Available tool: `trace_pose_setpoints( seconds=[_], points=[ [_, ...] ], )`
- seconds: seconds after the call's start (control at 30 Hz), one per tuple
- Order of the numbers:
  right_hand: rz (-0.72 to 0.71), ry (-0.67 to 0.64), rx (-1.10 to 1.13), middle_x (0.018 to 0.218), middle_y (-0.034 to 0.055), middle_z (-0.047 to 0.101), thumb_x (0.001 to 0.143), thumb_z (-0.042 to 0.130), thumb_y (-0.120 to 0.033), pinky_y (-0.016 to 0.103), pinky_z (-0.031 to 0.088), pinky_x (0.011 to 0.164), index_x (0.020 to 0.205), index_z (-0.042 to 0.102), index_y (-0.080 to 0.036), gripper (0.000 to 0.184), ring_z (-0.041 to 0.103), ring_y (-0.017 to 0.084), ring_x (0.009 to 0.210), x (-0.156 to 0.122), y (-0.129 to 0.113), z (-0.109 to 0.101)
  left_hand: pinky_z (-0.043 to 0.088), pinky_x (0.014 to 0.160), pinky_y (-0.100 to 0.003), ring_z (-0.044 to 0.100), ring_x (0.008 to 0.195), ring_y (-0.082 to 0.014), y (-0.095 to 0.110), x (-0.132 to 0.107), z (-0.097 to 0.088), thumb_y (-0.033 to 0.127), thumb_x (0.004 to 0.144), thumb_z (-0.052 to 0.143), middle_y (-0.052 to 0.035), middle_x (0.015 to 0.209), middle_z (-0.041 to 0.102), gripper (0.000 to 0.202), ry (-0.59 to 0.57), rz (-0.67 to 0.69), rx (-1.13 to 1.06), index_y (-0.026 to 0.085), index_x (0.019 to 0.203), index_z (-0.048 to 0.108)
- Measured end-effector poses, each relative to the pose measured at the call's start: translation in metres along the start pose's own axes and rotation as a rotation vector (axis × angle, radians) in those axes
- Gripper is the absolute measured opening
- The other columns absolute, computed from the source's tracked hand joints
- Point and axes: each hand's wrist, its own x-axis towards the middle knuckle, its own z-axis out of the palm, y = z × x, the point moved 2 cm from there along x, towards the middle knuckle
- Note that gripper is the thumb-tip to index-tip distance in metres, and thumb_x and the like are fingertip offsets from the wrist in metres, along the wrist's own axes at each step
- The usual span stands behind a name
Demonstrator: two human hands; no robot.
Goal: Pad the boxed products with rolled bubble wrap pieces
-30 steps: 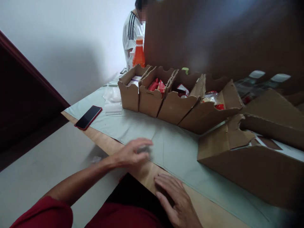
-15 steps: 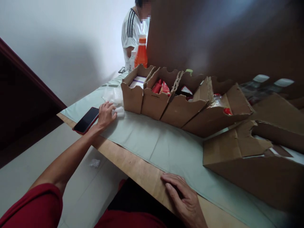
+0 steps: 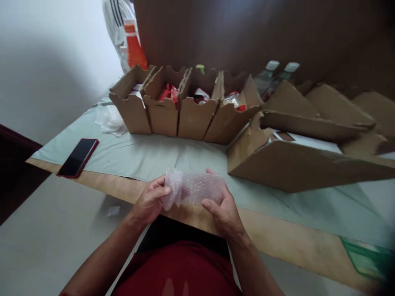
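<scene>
**A:** State the position of the wrap [image 3: 199, 189].

**B:** The wrap is held between both hands, over the front edge of the table [image 3: 125, 188]. Whether its underside touches the table cannot be told.

**A:** State its long axis.

**B:** Crosswise, nearly level, roughly along the table edge. One end, bunched into folds, points to the left hand [image 3: 153, 200]. The opposite end, flatter, points to the right hand [image 3: 226, 209].

**A:** State the condition of each hand.

**B:** Left: thumb and fingers pinch the bunched end. Right: thumb on the near side, fingers behind, blurred through the wrap; the flatter end is gripped between them.

**A:** List adjacent items.

**B:** The phone [image 3: 78, 158] lies beyond the left hand, screen up, its long axis slanting away and to the right. Four boxes [image 3: 194, 122] stand in a row on the cloth [image 3: 157, 158], behind the wrap and apart from it. Plastic [image 3: 110, 119] lies just beside the row's left end. A long box [image 3: 284, 170] stands beyond the right hand.
</scene>
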Motion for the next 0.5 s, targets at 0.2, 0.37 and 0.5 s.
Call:
trace_pose_setpoints(
  seconds=[0.2,0.37,0.5],
  points=[
    [0.005,0.176,-0.067,0.089,0.0049,0.081,0.081,0.079,-0.048,0.034,0.063,0.074,0.091,0.081,-0.023,0.027,0.074,0.022,0.08,-0.016,-0.02,-0.023,0.059,0.088,-0.046,0.07,0.108,-0.0325,-0.014,0.014,0.011,0.079,0.071,0.07,-0.0129,0.12,0.071,0.087,-0.065,-0.046,-0.011,0.025,0.137,0.055],
    [-0.027,0.067,-0.026,0.097,0.0043,0.082,0.088,0.074,-0.046,0.034,0.064,0.079,0.101,0.082,-0.025,0.025,0.076,0.022,0.088,-0.028,-0.04,-0.025,0.055,0.099,-0.042,0.063,0.125,-0.0325,-0.027,0.018,0.02,0.05,0.061,0.092,-0.012,0.14,0.063,0.099,-0.034,0.032,0.142,0.025,0.147,0.049],
    [-0.001,0.021,0.009,0.091,0.0054,0.081,0.088,0.074,-0.049,0.035,0.064,0.073,0.099,0.082,-0.024,0.028,0.076,0.023,0.082,-0.041,-0.04,-0.041,0.053,0.094,-0.032,0.069,0.103,-0.0223,-0.039,0.023,0.019,0.04,0.069,0.089,-0.0066,0.113,0.075,0.06,0.162,0.037,0.214,0.019,0.121,0.069]
  ],
)
